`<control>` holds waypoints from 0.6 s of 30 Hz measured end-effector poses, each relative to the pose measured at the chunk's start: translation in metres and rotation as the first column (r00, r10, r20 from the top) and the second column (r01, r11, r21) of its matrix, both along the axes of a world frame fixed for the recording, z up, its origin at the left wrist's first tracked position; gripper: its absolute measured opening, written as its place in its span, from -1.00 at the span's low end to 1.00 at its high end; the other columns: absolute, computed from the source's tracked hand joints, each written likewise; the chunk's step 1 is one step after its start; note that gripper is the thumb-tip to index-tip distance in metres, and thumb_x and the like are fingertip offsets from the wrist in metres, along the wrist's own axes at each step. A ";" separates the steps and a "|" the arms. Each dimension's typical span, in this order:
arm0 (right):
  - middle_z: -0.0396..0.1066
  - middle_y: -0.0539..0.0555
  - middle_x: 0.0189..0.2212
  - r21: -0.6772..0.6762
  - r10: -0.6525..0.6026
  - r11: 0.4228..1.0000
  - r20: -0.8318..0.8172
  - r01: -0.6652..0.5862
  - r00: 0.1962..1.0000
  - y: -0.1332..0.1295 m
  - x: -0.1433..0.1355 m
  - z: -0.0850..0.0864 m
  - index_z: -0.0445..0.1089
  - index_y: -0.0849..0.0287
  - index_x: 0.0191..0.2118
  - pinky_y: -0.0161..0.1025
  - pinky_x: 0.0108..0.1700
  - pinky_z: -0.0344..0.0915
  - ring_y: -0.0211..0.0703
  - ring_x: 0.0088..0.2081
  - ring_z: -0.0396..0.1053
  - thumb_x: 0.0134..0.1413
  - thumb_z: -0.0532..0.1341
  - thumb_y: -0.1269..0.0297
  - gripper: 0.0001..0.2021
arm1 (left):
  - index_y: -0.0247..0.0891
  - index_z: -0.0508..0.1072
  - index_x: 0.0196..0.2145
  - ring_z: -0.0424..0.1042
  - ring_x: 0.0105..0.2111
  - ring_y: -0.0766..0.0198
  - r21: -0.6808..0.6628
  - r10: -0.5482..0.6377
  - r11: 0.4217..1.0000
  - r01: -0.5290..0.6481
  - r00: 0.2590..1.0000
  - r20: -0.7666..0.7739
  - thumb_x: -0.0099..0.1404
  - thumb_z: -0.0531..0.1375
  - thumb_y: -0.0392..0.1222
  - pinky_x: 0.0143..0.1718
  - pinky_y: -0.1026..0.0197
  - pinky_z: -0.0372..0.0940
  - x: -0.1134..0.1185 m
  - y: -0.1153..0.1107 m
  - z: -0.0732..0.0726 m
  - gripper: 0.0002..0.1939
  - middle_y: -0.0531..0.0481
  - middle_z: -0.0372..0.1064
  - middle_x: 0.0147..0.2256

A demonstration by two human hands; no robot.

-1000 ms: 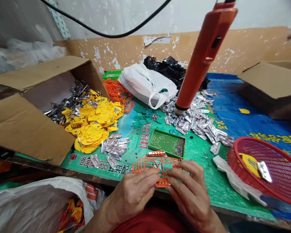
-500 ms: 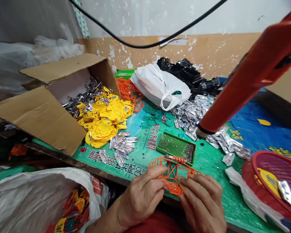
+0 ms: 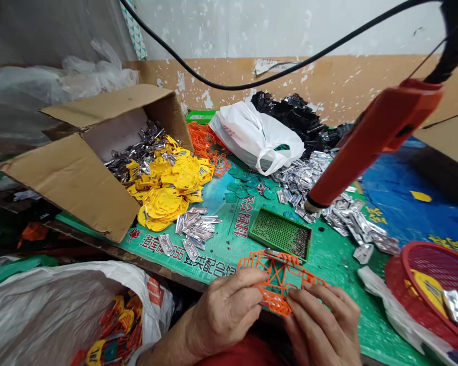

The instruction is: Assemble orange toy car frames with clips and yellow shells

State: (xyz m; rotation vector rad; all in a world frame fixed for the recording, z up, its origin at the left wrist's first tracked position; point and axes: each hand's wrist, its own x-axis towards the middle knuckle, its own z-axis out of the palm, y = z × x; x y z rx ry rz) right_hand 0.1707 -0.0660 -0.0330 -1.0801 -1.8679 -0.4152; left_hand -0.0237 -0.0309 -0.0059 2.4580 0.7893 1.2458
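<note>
Between my two hands is an orange openwork plastic frame (image 3: 277,274), held over the near edge of the green table. My left hand (image 3: 229,307) pinches its left side between thumb and fingers. On the right side, the fingers of my right hand (image 3: 324,320) are closed round the frame's edge. Just beyond it lies a green perforated tray (image 3: 269,231) with tiny metal pieces heaped at its right end. Above the table, a red electric screwdriver (image 3: 362,147) hangs tilted, its tip near silvery parts (image 3: 309,173).
Yellow plastic parts (image 3: 168,188) spill from a cardboard box (image 3: 72,188). A white bag (image 3: 255,132) lies before black parts (image 3: 293,117). A red basket (image 3: 442,254) stands right; an open sack (image 3: 61,300) of assembled orange and yellow pieces is lower left. A black cable (image 3: 229,87) crosses overhead.
The hanging screwdriver has swung away, and more of its top and cable show. My hands keep their grip on the orange frame, nearly unmoved; the view has shifted slightly.
</note>
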 end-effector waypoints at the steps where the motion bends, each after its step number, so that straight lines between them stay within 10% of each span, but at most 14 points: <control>1: 0.51 0.02 -0.36 0.001 -0.005 1.000 0.006 0.005 1.000 -0.001 0.000 0.001 0.46 0.05 -0.26 0.02 0.00 0.22 -0.02 -0.16 0.41 0.02 0.26 0.41 -0.85 | -0.28 0.33 -0.22 0.49 -0.15 0.28 -0.012 -0.015 1.000 0.015 1.000 0.014 0.21 0.10 -0.48 -0.16 0.34 0.41 0.001 0.000 0.001 -0.79 -0.16 0.46 -0.17; 18: 0.51 0.05 -0.38 -0.078 0.047 0.996 -0.016 -0.048 0.999 0.001 -0.003 0.013 0.45 0.12 -0.32 -0.02 -0.10 0.22 -0.03 -0.22 0.39 0.02 0.26 0.43 -0.91 | -0.24 0.30 -0.29 0.48 -0.40 0.34 -0.166 -0.064 0.982 0.085 0.989 0.131 0.16 0.13 -0.50 -0.34 0.35 0.37 0.002 0.002 -0.003 -0.78 -0.01 0.49 -0.40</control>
